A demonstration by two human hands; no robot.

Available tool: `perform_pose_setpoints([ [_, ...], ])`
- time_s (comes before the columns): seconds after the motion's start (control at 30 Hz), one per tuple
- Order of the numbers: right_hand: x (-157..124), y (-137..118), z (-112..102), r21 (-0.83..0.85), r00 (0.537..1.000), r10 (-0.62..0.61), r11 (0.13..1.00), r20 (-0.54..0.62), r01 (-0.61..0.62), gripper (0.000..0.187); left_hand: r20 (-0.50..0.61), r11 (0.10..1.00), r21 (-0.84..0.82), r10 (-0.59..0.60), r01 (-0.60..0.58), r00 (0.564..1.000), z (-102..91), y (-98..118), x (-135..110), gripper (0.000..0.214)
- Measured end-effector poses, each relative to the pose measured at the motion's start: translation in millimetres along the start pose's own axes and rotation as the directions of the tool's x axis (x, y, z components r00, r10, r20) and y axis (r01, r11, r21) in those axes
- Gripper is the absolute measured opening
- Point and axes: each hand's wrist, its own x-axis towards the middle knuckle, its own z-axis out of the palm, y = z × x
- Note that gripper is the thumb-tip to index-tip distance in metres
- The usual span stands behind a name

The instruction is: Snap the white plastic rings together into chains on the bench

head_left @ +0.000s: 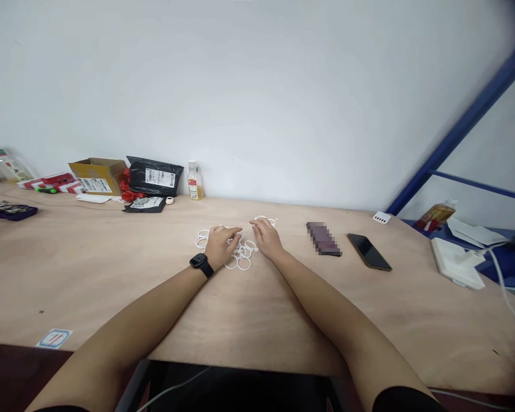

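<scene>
Several white rings (244, 263) lie in a loose, overlapping pile on the wooden table. My left hand (221, 243), with a black watch on its wrist, rests over the left part of the pile. Its index finger points right, the thumb stands apart from it, and I see nothing held. Just right of the pile is my right hand (266, 237), fingers bent toward the left hand and slightly apart from the thumb, with nothing visible between them. Behind its knuckles another white ring (271, 220) shows in part. A gap separates the two hands.
On the table (111, 246), a phone (369, 252) and a pixelated dark slab (324, 238) lie to the right. A power strip (457, 263) is farther right. A bottle (194, 181), black parcel (157, 177) and open carton (98, 176) stand along the wall.
</scene>
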Motion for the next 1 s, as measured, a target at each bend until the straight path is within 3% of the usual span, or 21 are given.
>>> perform_pose_setpoints([
  [0.17,0.7,5.4,1.0,0.065,0.994,0.092,0.993,0.06,-0.096,0.029,0.01,1.0,0.023,0.015,-0.015,1.0,-0.8,0.5,-0.2,0.022],
  [0.33,0.3,3.5,1.6,0.051,0.991,0.111,0.992,0.071,-0.115,0.024,0.024,1.0,0.022,0.006,-0.006,1.0,-4.3,4.9,-0.1,0.025],
  [0.83,0.4,4.3,0.8,-0.123,0.988,0.114,0.987,0.101,-0.102,0.024,0.048,0.999,0.013,0.044,-0.045,0.998,-0.5,1.4,-0.3,0.029],
  [1.0,0.4,8.6,0.2,-0.128,0.991,0.036,0.992,0.126,-0.02,0.027,0.028,0.999,0.01,0.054,-0.054,0.998,0.8,1.2,0.0,0.026],
])
